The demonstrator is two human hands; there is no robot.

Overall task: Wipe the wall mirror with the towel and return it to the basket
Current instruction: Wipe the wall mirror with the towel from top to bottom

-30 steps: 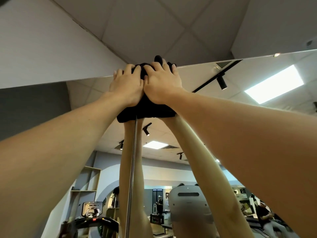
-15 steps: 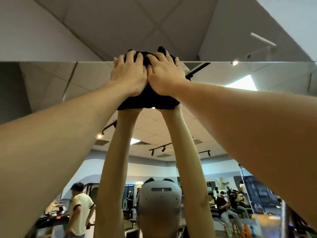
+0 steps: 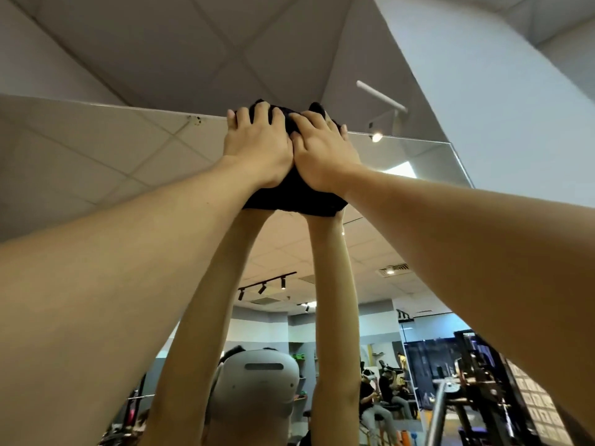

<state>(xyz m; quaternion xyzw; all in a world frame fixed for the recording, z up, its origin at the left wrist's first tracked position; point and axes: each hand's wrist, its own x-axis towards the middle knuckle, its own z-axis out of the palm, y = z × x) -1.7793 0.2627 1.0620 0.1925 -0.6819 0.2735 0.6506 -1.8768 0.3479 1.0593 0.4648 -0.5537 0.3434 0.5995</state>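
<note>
Ok so from where I'm watching the feed, both arms are stretched way up; the left hand and the right hand sit side by side, thumbs edges touching, both lying flat with fingers slightly spread and curled over the bunched black cloth towel; so neither one is pinching, they're pressing it palm-down against the glass. The towel is squashed right at the top edge of the big frameless wall mirror, with a bit of black poking out above the fingertips and a wider fold hanging below the wrists.

In the glass I can see the mirrored forearms coming up to meet the towel from underneath; a light grey head-worn headset shows at the bottom of the reflection; behind it a room with seated people far off, black track spotlights on the tiled ceiling, and a dark metal rack on the right. Above the mirror there's a white ceiling and a small white tube sticking off the wall; can't tell what that is. No basket anywhere in view.
</note>
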